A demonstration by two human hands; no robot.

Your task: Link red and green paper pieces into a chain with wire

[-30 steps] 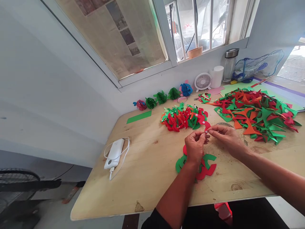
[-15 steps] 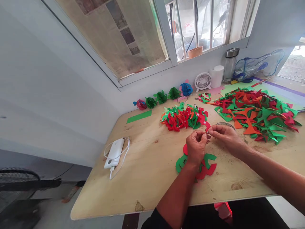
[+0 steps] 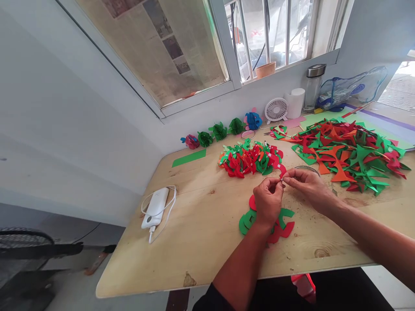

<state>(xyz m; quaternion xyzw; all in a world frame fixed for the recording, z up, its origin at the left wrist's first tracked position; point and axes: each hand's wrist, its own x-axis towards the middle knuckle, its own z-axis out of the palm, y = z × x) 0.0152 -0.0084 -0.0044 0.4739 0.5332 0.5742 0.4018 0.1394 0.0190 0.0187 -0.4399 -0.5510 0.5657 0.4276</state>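
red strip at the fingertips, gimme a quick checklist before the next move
1. Left hand and right hand both at the red strip: ok, fingertips meet at its near end.
2. Strip end lined up between the fingertips: cannot tell, the fingers hide it.
3. Red strip separate from the curved-piece pile behind: cannot tell, they overlap in view.
4. Loose pieces fully visible: not ok, the left hand and forearm cover some.
5. Power bank away from the hands: ok.
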